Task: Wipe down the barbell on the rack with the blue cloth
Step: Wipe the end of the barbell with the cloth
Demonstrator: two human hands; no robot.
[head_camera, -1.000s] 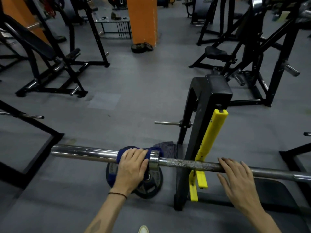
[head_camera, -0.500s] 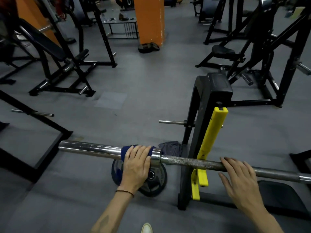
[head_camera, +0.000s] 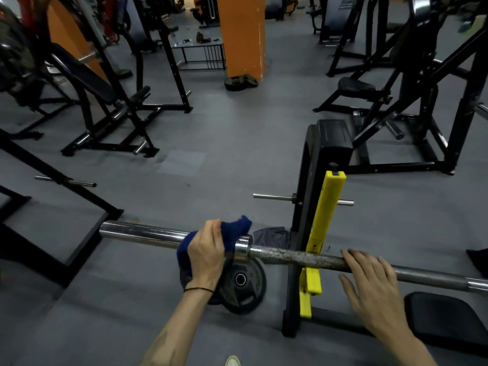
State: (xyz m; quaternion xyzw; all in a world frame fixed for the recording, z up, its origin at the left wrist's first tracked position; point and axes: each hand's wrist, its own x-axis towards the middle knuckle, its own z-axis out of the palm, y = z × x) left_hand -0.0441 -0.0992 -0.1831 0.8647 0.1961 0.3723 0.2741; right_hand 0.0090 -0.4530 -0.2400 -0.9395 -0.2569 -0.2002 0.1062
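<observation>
On the rack in front of you, the barbell (head_camera: 295, 256) lies across the view, its shiny sleeve end pointing left and its duller, speckled shaft running off to the right. Your left hand (head_camera: 207, 253) is curled over the sleeve just left of the collar, gripping the blue cloth (head_camera: 237, 229) bunched around the steel; part of the cloth sticks up above your knuckles and another fold hangs below your palm. Your right hand (head_camera: 368, 280) lies on the shaft with fingers nearly straight and spread, just right of the yellow upright guard (head_camera: 326, 215); it looks to be resting flat rather than gripping, though the thumb is hard to make out. Between your hands the black rack post (head_camera: 314, 180) rises, the yellow piece set against its near side. Below the collar, a black weight plate (head_camera: 244, 286) lies on the grey floor (head_camera: 224, 143), and a crumpled grey cloth (head_camera: 270, 236) sits on the floor just behind the bar, beside the post.
</observation>
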